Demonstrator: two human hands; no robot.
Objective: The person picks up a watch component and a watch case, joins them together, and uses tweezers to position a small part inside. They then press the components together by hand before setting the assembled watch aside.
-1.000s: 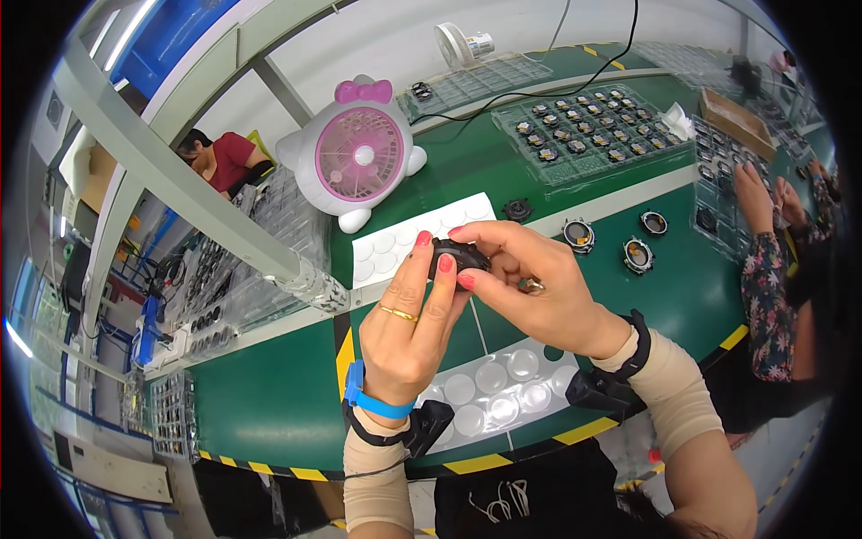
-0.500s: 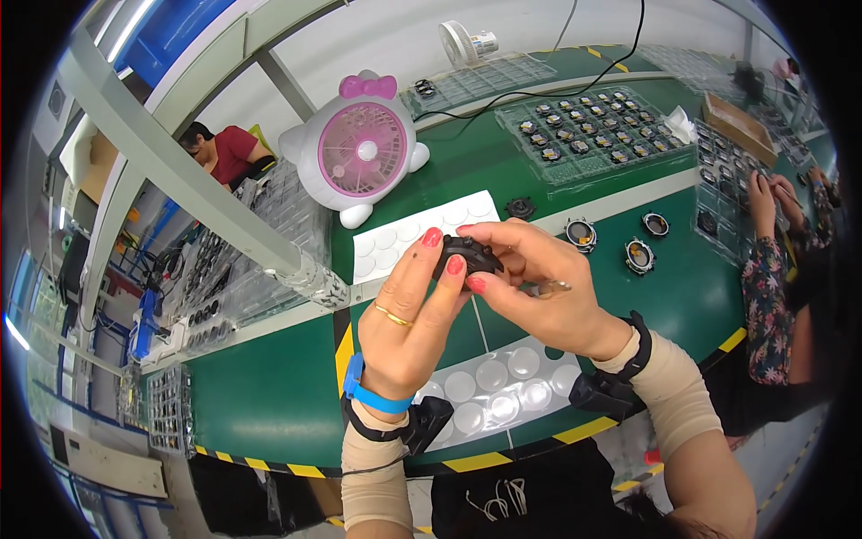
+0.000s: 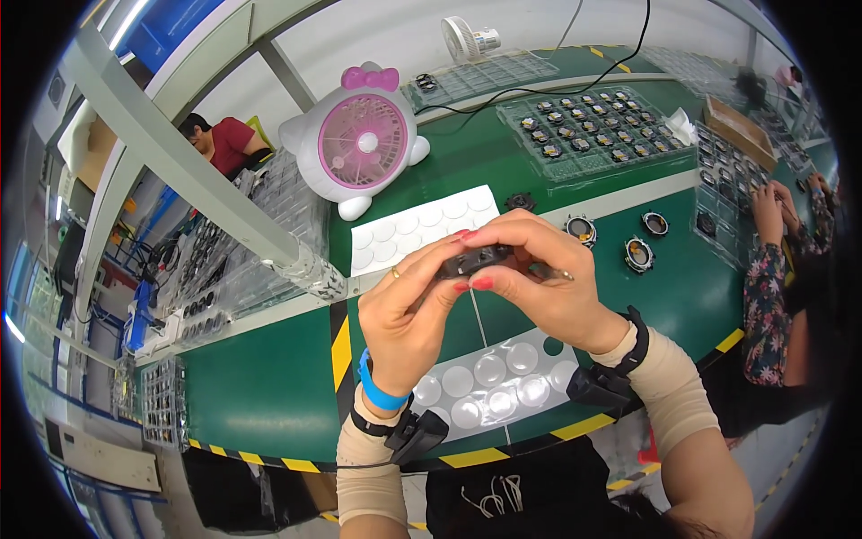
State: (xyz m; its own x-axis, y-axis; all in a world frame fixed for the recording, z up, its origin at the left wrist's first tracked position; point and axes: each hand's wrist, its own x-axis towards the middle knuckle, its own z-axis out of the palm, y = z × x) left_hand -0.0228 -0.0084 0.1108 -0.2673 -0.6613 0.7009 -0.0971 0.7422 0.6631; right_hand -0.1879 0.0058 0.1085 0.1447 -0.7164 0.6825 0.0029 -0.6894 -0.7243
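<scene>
A black watch case is held up over the green workbench, edge toward me. My left hand pinches its left side between fingers and thumb, and my right hand grips the right side. Out of my right hand pokes the end of a thin metal tool; the rest is hidden by the fingers. Below my hands lies a clear sheet of round films. Beyond them rests a white sheet with round stickers, and another black case is beside its right corner.
Metal-rimmed watch cases lie at the right. Behind stands a clear tray of several cases. A pink and white fan and a grey frame post stand left. At the far right, another person's floral sleeve reaches toward trays.
The black case has tilted in my hands and now shows its edge. My left fingers have shifted from its top face to its far and near sides, both hands still gripping it.
</scene>
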